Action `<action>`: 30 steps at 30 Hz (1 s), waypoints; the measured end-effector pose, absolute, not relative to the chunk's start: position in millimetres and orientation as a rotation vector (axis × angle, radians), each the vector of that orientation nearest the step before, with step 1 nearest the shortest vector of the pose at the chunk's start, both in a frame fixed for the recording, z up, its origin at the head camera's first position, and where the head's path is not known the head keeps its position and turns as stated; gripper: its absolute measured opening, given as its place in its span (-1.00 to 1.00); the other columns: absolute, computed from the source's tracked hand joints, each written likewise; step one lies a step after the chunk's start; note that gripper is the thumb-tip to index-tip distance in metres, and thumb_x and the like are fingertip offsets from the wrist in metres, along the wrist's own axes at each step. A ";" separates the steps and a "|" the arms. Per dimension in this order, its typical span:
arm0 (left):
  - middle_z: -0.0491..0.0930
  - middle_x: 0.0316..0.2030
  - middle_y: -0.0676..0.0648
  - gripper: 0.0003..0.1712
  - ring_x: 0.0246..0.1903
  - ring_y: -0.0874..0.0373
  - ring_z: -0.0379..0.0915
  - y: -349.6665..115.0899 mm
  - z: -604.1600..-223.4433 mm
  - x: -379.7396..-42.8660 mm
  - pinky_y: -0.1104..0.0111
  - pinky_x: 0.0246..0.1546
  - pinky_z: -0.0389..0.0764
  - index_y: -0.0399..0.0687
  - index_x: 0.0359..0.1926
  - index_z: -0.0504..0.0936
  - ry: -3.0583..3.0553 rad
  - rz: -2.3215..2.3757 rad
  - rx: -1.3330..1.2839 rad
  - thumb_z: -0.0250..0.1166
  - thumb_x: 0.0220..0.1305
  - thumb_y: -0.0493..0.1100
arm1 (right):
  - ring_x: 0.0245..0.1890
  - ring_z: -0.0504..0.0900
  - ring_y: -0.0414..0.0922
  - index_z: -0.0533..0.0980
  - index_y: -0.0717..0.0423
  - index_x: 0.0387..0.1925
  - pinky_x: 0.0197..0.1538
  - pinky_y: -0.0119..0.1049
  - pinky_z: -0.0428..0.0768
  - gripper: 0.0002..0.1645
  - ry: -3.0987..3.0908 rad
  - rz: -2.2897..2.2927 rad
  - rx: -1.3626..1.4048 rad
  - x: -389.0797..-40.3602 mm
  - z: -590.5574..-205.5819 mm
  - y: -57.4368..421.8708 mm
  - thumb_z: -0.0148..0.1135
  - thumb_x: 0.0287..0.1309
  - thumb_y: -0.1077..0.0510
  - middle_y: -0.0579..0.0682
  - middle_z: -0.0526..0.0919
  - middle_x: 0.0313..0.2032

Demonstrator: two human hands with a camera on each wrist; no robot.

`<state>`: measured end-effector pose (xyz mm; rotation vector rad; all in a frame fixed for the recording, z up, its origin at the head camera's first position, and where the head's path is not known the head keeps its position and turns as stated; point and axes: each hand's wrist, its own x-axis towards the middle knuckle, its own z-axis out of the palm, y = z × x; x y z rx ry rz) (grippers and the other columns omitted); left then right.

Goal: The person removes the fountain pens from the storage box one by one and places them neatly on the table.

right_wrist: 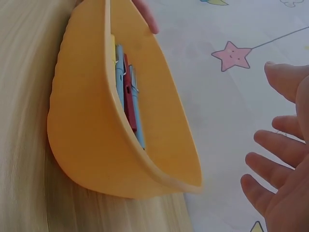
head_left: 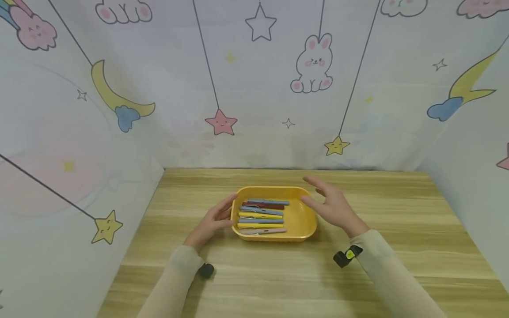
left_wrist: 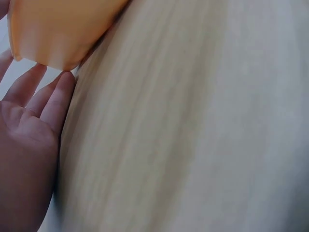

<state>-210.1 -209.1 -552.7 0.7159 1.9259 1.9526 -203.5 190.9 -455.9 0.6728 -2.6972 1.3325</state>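
A yellow-orange plastic tray stands on the wooden table. Capped pens lie side by side in its left part: several blue ones, a dark red pen, yellow pens and a pale mauve pen. At the tray's left end is my left hand, its extended fingertips touching the outer wall, as the left wrist view also shows. My right hand is held beside and above the right end, fingers spread and holding nothing. In the right wrist view a gap separates its fingers from the tray.
The wood-grained table extends around the tray on all sides. Behind it and at both sides stand pale walls printed with stars, a moon and rabbits. A small black device is strapped to the right wrist.
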 end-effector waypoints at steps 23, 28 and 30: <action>0.03 0.65 -0.23 -0.09 0.57 -0.28 0.04 -208.0 -557.3 -209.8 0.45 0.41 0.34 -0.09 0.67 0.10 1.968 1.968 0.666 0.25 0.40 -0.45 | 0.37 0.53 0.15 0.45 0.18 0.44 0.39 0.15 0.52 -0.38 -2.873 1.298 0.827 -229.4 -475.1 144.2 0.29 0.47 0.06 0.11 0.58 0.37; 0.02 0.64 -0.26 -0.09 0.57 -0.30 0.04 -207.6 -557.6 -208.9 0.47 0.41 0.33 -0.12 0.67 0.08 1.967 1.971 0.668 0.24 0.39 -0.45 | 0.38 0.53 0.13 0.45 0.17 0.46 0.40 0.14 0.50 -0.39 -2.942 1.212 0.847 -234.3 -475.3 139.2 0.27 0.49 0.06 0.11 0.58 0.37; 0.03 0.64 -0.25 -0.08 0.57 -0.29 0.05 -207.3 -557.2 -208.8 0.48 0.41 0.33 -0.11 0.67 0.09 1.973 1.971 0.659 0.25 0.39 -0.44 | 0.38 0.53 0.14 0.44 0.19 0.46 0.41 0.14 0.49 -0.38 -2.966 1.180 0.848 -236.1 -475.6 137.9 0.27 0.49 0.07 0.12 0.58 0.37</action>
